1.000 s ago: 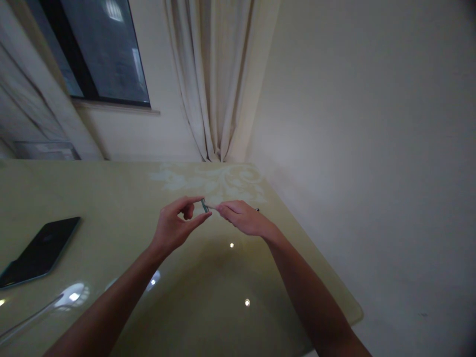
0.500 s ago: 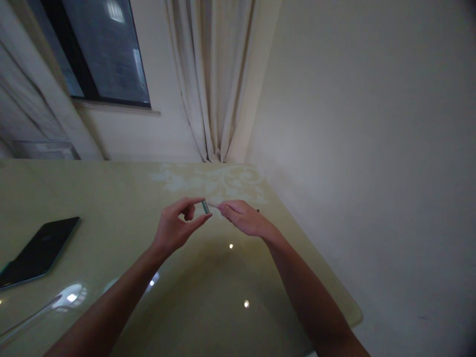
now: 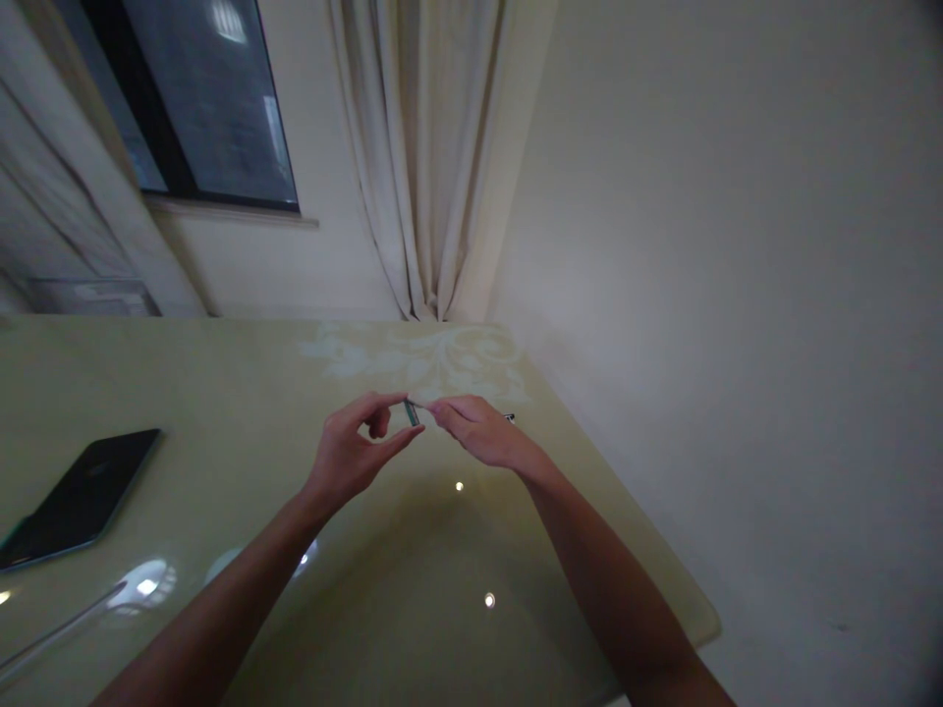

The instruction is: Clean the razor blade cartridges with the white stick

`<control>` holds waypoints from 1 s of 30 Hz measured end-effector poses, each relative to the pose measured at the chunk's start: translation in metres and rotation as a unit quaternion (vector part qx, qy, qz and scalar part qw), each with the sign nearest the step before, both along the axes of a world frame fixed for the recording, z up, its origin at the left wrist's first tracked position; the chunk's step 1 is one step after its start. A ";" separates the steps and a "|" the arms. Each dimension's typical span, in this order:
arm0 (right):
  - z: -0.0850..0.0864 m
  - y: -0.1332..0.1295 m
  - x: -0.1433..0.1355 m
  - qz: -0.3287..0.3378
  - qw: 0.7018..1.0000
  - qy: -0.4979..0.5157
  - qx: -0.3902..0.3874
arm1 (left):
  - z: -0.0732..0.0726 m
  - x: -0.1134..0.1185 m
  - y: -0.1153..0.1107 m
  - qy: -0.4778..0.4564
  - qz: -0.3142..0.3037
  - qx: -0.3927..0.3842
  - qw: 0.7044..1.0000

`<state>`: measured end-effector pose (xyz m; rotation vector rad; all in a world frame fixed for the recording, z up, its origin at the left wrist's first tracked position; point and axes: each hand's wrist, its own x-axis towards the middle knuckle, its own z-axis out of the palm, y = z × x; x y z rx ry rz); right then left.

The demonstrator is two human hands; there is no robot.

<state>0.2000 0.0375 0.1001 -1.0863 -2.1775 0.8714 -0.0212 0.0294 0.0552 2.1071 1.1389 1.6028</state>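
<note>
My left hand (image 3: 358,442) pinches a small, thin, dark green strip (image 3: 412,412) by its two ends, between thumb and forefinger. Its exact kind is too small to tell; it is held upright, slightly tilted, above the table. Across from it, my right hand (image 3: 471,427) is closed around a thin pale stick (image 3: 419,403), whose tip reaches the strip's upper end near my left forefinger. Most of the stick is hidden in the fingers. A small dark and shiny thing (image 3: 510,418) shows just behind the right hand; whether it is held or lies on the table, I cannot tell.
The glossy pale green table (image 3: 243,393) reflects ceiling lights. At left lies a dark flat tablet-like device (image 3: 84,496), with a thin pale rod or cable (image 3: 63,628) nearer me. A wall (image 3: 699,295) borders the right edge; curtains (image 3: 427,177) hang behind.
The strip and my left hand have shifted slightly right, closer to the right hand, and the strip has turned a little. More of the small dark thing shows behind the right hand.
</note>
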 end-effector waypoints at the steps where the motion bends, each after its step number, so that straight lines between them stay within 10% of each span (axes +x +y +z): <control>1: 0.000 0.000 0.000 -0.012 1.000 -0.007 0.008 | 0.000 0.000 0.000 0.001 -0.002 -0.003 1.000; 30: 0.001 -0.002 0.001 0.013 0.999 -0.050 -0.013 | -0.001 -0.003 0.004 -0.014 -0.004 -0.050 0.999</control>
